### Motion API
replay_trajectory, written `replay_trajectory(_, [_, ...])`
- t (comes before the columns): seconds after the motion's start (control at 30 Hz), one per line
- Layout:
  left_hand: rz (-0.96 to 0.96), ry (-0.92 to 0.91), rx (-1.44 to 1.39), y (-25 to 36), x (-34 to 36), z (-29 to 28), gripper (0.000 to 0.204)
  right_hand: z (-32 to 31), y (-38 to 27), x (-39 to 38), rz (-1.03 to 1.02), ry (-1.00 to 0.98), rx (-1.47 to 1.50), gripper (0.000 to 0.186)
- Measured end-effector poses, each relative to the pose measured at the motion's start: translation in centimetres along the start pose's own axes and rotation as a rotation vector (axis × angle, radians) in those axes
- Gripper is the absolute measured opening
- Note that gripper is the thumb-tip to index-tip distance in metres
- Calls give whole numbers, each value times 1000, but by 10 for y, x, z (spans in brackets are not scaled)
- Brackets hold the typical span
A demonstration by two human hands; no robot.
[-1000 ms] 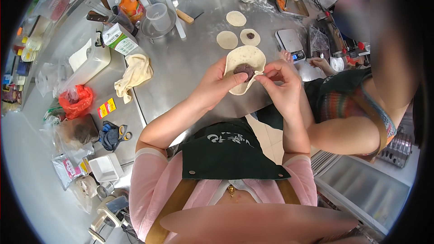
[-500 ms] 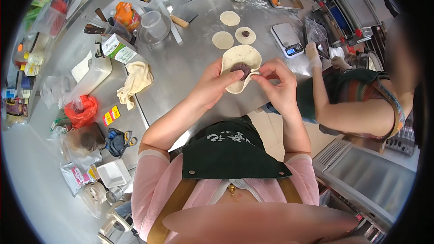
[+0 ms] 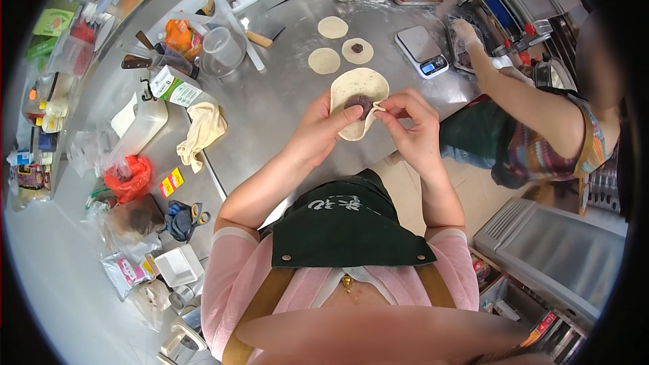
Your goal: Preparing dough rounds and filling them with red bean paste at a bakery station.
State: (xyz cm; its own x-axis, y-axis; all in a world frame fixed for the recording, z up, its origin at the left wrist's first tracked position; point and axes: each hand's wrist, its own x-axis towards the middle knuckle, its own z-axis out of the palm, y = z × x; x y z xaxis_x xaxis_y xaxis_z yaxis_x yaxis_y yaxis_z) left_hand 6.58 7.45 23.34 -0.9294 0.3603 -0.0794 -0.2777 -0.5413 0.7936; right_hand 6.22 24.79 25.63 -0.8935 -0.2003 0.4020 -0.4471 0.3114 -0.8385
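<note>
My left hand (image 3: 318, 128) holds a round dough wrapper (image 3: 358, 81) from below, its thumb resting on the dark purple filling (image 3: 359, 103) in the middle. At the wrapper's right edge, my right hand (image 3: 410, 122) pinches a small fold between thumb and fingers. The far part of the wrapper is still spread out. Beyond my hands on the steel table (image 3: 270, 94) lie two plain dough rounds (image 3: 332, 27) and a third dough round (image 3: 351, 56) bearing a small dark ball of filling (image 3: 357, 48).
A digital scale (image 3: 422, 52) stands right of the dough rounds. To the right a co-worker's gloved hand (image 3: 465, 32) reaches over a tray. A cream cloth (image 3: 203, 132), a carton (image 3: 174, 86) and a plastic measuring cup (image 3: 222, 44) are on the left; a scraper (image 3: 260, 39) lies behind.
My hands keep their grip on the wrapper, with only a slight shift of the right fingers. The co-worker's arm has reached farther away. The whole view has turned slightly.
</note>
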Motion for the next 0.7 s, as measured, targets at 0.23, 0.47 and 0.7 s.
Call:
replay_trajectory(0.23, [3, 4, 14, -5, 1, 5, 39, -5, 1, -3, 4, -15, -16, 12])
replay_trajectory(0.47, [-12, 2, -21, -6, 1, 4, 38, -3, 3, -6, -33, 0, -13, 14])
replay_trajectory(0.7, [-16, 21, -92, -9, 6, 1, 39, 8, 26, -21, 87, 127, 146, 18])
